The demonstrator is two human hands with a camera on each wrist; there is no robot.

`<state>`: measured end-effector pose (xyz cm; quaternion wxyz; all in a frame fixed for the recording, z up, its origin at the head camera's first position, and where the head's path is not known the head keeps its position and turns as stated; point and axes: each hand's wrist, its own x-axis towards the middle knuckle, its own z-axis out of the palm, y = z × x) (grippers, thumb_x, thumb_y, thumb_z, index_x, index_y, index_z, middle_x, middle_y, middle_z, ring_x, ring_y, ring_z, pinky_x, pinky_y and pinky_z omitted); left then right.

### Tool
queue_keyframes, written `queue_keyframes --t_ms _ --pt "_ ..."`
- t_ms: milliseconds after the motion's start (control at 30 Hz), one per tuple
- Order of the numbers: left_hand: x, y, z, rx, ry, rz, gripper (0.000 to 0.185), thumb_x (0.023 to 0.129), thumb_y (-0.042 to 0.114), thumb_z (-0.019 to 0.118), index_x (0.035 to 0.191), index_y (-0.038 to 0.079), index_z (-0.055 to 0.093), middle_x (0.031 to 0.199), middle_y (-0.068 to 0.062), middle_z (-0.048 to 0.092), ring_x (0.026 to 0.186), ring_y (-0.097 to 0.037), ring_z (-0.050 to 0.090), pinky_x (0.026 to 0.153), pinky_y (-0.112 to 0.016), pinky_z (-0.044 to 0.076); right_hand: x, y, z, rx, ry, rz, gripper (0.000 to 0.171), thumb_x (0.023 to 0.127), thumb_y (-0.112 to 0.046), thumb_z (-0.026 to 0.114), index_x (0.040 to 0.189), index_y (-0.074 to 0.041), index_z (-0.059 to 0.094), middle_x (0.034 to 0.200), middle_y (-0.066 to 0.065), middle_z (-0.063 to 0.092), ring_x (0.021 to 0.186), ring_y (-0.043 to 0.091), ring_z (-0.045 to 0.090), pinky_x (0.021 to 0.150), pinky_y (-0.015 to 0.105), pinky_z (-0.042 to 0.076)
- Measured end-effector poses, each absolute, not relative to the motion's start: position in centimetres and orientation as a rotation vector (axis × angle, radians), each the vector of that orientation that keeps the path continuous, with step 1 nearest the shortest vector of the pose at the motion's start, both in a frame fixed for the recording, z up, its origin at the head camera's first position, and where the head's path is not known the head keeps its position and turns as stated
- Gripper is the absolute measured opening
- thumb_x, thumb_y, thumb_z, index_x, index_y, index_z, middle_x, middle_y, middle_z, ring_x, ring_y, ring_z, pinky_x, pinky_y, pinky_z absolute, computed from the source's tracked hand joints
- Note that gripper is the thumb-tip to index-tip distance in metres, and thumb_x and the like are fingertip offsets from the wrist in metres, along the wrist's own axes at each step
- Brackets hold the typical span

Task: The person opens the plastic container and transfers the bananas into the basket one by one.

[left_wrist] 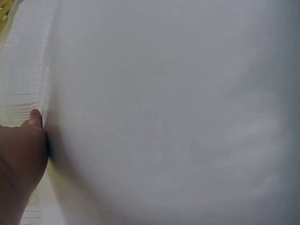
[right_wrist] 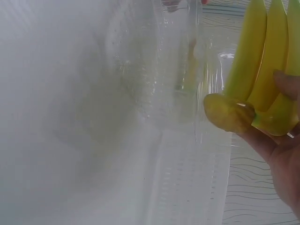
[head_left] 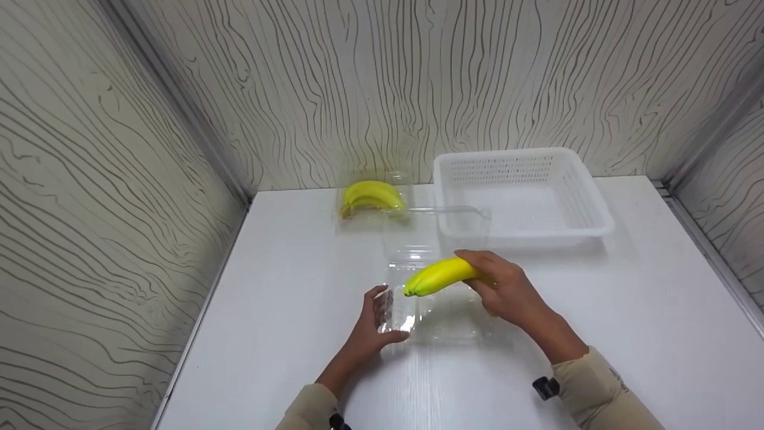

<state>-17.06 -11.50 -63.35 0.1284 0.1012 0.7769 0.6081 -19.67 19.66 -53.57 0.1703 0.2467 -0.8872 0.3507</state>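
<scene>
The right hand (head_left: 507,289) has its grip around a banana bunch (head_left: 439,276) held just above the open clear clamshell box (head_left: 430,298), which the left hand (head_left: 373,325) pinches at its near-left edge on the counter (head_left: 286,310), so the bunch is not yet inside and the lid remains unclosed.

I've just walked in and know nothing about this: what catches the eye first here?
The bright yellow bananas, gripped by the right hand over a clear plastic box at the table's middle, which the left hand steadies. Behind sit more bananas in another clear box and a white basket.
</scene>
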Motion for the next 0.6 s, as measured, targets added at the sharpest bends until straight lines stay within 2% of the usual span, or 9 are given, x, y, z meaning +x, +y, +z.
queue_keyframes --t_ms 67,133,267,333,600 --pt "-17.1 -11.5 -63.3 0.3 2.255 1.773 0.104 0.085 0.025 0.088 0.163 0.023 0.019 0.176 -0.019 0.028 0.165 -0.042 0.028 0.134 -0.059 0.028 -19.7 19.9 -53.3 0.689 -2.516 0.983 0.059 0.093 -0.011 0.083 0.145 -0.033 0.066 0.132 -0.005 0.075 0.119 0.019 0.074 0.104 0.046 0.063" --pt "-17.1 -11.5 -63.3 0.301 2.248 1.781 0.104 0.085 0.025 0.088 0.163 0.022 0.019 0.176 -0.019 0.028 0.165 -0.042 0.028 0.134 -0.059 0.029 -19.7 20.3 -53.2 0.684 -2.501 0.972 0.06 0.092 -0.01 0.084 0.145 -0.033 0.066 0.132 -0.005 0.075 0.119 0.018 0.074 0.104 0.039 0.063" --pt "-17.0 -11.5 -63.3 0.283 2.236 1.785 0.104 0.085 0.027 0.088 0.163 0.022 0.019 0.176 -0.019 0.029 0.164 -0.043 0.03 0.133 -0.059 0.03 -19.8 21.0 -53.1 0.684 -2.459 0.976 0.062 0.089 -0.007 0.086 0.143 -0.03 0.068 0.131 -0.005 0.075 0.116 0.018 0.075 0.105 0.011 0.053" --pt "-17.0 -11.5 -63.4 0.276 2.23 1.785 0.104 0.086 0.027 0.088 0.163 0.023 0.019 0.176 -0.018 0.03 0.163 -0.042 0.03 0.133 -0.059 0.03 -19.8 21.4 -53.0 0.672 -2.451 0.99 0.063 0.087 -0.006 0.087 0.142 -0.029 0.069 0.131 -0.005 0.076 0.115 0.018 0.075 0.103 0.002 0.046" --pt "-17.2 -11.6 -63.6 0.285 2.231 1.801 0.104 0.085 0.025 0.089 0.164 0.021 0.02 0.175 -0.019 0.031 0.163 -0.041 0.032 0.133 -0.059 0.032 -19.9 23.0 -52.8 0.579 -2.505 0.997 0.063 0.09 -0.008 0.085 0.145 -0.032 0.067 0.132 -0.007 0.075 0.113 0.014 0.072 0.101 0.001 0.045"
